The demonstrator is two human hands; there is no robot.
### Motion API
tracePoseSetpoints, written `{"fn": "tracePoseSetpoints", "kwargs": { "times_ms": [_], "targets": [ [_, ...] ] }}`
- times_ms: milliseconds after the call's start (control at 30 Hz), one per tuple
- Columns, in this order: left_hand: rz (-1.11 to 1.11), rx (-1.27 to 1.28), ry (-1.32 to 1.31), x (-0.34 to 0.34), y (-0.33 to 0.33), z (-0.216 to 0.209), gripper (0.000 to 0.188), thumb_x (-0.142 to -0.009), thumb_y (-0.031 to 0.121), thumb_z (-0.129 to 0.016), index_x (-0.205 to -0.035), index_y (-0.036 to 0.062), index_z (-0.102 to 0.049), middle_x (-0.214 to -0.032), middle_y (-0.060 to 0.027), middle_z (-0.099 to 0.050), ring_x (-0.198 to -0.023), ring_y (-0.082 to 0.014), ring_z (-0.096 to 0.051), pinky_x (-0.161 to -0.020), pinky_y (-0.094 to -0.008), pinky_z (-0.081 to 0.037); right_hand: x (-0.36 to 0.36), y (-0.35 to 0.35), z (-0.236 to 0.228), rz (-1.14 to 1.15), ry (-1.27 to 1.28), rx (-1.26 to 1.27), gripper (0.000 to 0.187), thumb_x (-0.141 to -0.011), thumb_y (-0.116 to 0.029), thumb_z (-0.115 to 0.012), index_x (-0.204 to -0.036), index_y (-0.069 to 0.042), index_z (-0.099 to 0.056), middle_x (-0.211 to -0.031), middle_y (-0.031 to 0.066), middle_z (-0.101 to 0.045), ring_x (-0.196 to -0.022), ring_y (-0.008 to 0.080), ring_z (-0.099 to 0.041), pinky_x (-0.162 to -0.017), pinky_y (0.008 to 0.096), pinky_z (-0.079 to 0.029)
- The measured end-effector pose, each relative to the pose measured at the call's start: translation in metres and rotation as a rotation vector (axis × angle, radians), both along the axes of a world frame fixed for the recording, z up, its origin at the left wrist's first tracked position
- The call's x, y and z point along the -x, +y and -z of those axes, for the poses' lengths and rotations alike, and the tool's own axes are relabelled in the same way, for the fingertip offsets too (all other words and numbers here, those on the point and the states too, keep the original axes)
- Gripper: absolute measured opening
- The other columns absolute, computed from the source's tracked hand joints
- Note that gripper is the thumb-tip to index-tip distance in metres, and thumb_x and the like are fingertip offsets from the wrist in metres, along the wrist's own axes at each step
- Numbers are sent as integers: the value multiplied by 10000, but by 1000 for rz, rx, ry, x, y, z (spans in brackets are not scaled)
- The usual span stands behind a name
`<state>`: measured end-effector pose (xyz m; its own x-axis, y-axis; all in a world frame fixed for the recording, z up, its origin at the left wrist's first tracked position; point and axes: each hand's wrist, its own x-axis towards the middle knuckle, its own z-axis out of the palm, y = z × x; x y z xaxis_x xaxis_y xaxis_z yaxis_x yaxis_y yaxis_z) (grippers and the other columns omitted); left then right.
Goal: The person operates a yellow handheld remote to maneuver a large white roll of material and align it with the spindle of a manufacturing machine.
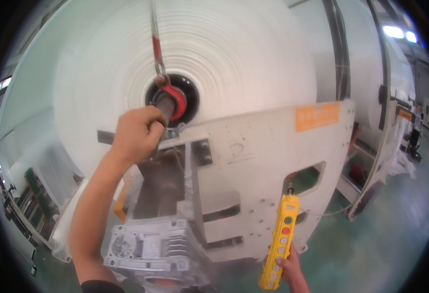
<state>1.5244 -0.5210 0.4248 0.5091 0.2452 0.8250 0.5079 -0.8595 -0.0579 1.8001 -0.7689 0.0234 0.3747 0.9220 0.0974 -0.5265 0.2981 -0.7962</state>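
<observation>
The big roll (253, 63) is white with thin rings round its middle, and its hole (191, 92) is black. The hook (179, 103) is red. The button box (278, 244) is yellow with one red button (286, 230). The side wall (265, 141) is creamy with an orange sticker (317, 117). The floor (351, 259) is green.

Our left hand (139, 134) hides near part of shaft (166, 106); white roll (253, 63) above grip cut off. Our right hand (291, 269) partly hidden behind yellow pendant (278, 246).
</observation>
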Motion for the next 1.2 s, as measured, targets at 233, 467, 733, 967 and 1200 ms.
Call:
{"fn": "tracePoseSetpoints", "kwargs": {
  "times_ms": [233, 467, 733, 967, 1200],
  "targets": [
    [27, 104, -3, 4, -10, -5, 187, -775, 56, -519, -832, -19, -681, -862, -154, -712, -788, -333, -694, -759, -381, -548, -1, 4, 24, 7, -113, -14, 878, -790, -180, -700, -1555, -134, -272, -1164, 145, -632, -894, 286, -705, -687, 433, -640],
    [15, 168, -8, 6, -13, -2, 198, -788, 58, -509, -829, -35, -680, -907, -151, -733, -844, -326, -709, -822, -381, -554, 10, 0, 8, 13, -133, 32, 827, -789, -168, -673, -1531, -114, -310, -1129, 141, -640, -874, 279, -707, -681, 431, -642],
    [14, 101, 46, -10, -23, -6, 216, -804, 75, -494, -840, -20, -685, -885, -149, -720, -827, -344, -696, -794, -404, -548, 10, -13, -8, -12, -102, 69, 785, -818, -139, -659, -1523, -96, -317, -1028, 133, -662, -803, 260, -707, -656, 404, -637],
    [34, 55, 83, -30, -27, -7, 213, -809, 79, -489, -833, -9, -681, -861, -140, -709, -812, -343, -688, -769, -414, -542, 8, -31, -27, -135, 34, 94, 747, -861, -121, -653, -1530, -106, -320, -1010, 130, -664, -785, 244, -700, -643, 382, -621],
    [57, 57, 66, -45, -23, -6, 209, -816, 84, -484, -826, -4, -673, -872, -148, -704, -812, -347, -688, -766, -417, -540, 14, -29, -31, 11, -51, 85, 684, -914, -195, -677, -1511, -102, -355, -1008, 136, -669, -807, 240, -698, -650, 376, -616]
  ]
}}
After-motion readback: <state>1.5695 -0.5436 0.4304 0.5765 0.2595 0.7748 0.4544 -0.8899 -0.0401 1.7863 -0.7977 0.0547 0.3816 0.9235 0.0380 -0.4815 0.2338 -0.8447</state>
